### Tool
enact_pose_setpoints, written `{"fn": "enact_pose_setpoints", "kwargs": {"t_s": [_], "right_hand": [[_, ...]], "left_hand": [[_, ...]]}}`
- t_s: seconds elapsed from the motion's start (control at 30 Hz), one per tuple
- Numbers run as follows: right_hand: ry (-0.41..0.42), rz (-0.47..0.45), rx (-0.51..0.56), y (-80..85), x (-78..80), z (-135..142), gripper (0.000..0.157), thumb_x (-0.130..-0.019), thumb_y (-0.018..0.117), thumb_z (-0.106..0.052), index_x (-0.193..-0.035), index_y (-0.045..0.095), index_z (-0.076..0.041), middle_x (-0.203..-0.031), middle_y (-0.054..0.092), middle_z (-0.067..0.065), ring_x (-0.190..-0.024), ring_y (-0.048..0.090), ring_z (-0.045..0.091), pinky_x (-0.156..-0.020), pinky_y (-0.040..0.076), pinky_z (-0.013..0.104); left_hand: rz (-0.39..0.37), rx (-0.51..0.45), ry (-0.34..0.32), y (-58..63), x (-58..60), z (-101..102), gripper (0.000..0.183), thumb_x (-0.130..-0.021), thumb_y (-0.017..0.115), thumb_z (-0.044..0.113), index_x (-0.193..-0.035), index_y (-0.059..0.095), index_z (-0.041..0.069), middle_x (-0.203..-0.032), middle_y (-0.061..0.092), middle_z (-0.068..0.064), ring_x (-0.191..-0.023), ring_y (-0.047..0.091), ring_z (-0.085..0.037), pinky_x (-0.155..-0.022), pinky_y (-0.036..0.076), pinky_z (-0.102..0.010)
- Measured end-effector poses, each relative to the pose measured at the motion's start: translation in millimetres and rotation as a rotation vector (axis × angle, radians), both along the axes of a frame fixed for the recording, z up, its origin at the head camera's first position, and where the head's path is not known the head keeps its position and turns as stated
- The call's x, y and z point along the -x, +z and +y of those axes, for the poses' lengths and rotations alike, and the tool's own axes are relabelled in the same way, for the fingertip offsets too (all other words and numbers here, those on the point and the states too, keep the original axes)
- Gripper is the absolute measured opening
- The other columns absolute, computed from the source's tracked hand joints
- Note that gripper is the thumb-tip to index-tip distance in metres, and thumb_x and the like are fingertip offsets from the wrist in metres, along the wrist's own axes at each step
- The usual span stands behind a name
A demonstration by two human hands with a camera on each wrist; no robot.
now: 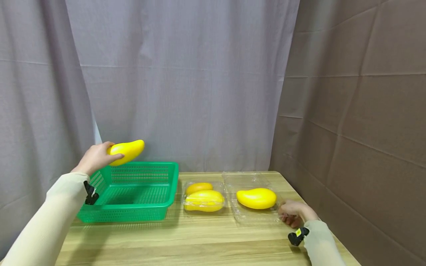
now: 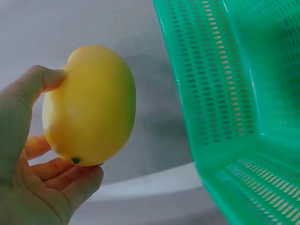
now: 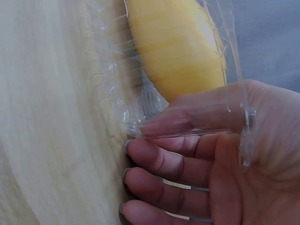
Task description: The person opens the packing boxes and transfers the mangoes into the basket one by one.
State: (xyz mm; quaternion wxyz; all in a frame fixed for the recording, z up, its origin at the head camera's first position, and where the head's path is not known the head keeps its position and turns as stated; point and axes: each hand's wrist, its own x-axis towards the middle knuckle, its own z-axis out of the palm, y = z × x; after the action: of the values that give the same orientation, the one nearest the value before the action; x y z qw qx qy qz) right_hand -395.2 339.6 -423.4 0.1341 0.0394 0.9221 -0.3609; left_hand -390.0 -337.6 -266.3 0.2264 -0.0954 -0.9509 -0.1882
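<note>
My left hand (image 1: 96, 157) grips a yellow mango (image 1: 128, 151) in the air above the back left of the green basket (image 1: 124, 207). The left wrist view shows the thumb on one side of this mango (image 2: 91, 105) and fingers under its stem end. At the right, my right hand (image 1: 294, 212) holds the side of an open clear plastic box (image 1: 247, 220) on the table. In the right wrist view the thumb lies inside the box wall (image 3: 197, 133) and the fingers outside it. One yellow mango (image 1: 257, 198) lies in that box.
A second clear plastic box (image 1: 219, 212), between basket and open box, holds yellow mangoes (image 1: 204, 201) under clear plastic. The open box's lid (image 1: 246, 179) lies back toward the table's far edge. Grey curtains (image 1: 199, 92) hang behind; a brown cloth (image 1: 359, 122) hangs at the right.
</note>
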Motion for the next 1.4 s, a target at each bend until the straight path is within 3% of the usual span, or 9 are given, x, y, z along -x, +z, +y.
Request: {"fn": "enact_pose_setpoints", "kwargs": {"t_s": [0.4, 0.9, 1.17, 1.4], "right_hand": [[0.0, 0.013, -0.007, -0.2, 0.4, 0, 0.01, -0.079, 0.052, -0.009, -0.085, 0.05, 0.0, -0.069, 0.057, 0.012, -0.052, 0.047, 0.019, -0.044, 0.045, 0.027], [-0.008, 0.012, 0.0, -0.5, 0.4, 0, 0.014, -0.08, 0.055, -0.011, -0.09, 0.05, -0.002, -0.073, 0.057, 0.014, -0.053, 0.05, 0.02, -0.045, 0.047, 0.03], [-0.018, 0.021, 0.013, -3.9, -2.5, 0, 0.013, -0.079, 0.055, -0.011, -0.087, 0.049, -0.004, -0.074, 0.056, 0.014, -0.055, 0.049, 0.021, -0.047, 0.047, 0.03], [-0.039, 0.021, 0.048, -4.2, -1.1, 0, 0.008, -0.078, 0.054, -0.009, -0.08, 0.047, -0.005, -0.069, 0.058, 0.012, -0.05, 0.045, 0.017, -0.043, 0.042, 0.026]], "left_hand": [[-0.038, -0.001, 0.036, -39.0, -12.6, -31, 0.067, -0.084, 0.062, 0.048, -0.117, 0.053, -0.01, -0.087, 0.063, -0.015, -0.069, 0.051, -0.025, -0.059, 0.037, -0.035], [-0.153, 0.044, 0.045, -85.0, -18.4, -40, 0.061, -0.083, 0.065, 0.044, -0.107, 0.055, -0.011, -0.077, 0.057, -0.007, -0.064, 0.049, -0.022, -0.056, 0.038, -0.035], [-0.2, 0.045, 0.067, -98.2, -24.4, -40, 0.062, -0.082, 0.065, 0.045, -0.104, 0.054, -0.012, -0.071, 0.051, -0.004, -0.064, 0.046, -0.022, -0.056, 0.039, -0.038], [-0.236, 0.037, 0.099, -100.3, -24.9, -38, 0.072, -0.081, 0.065, 0.047, -0.111, 0.051, -0.017, -0.082, 0.06, -0.015, -0.07, 0.05, -0.026, -0.062, 0.044, -0.044]]}}
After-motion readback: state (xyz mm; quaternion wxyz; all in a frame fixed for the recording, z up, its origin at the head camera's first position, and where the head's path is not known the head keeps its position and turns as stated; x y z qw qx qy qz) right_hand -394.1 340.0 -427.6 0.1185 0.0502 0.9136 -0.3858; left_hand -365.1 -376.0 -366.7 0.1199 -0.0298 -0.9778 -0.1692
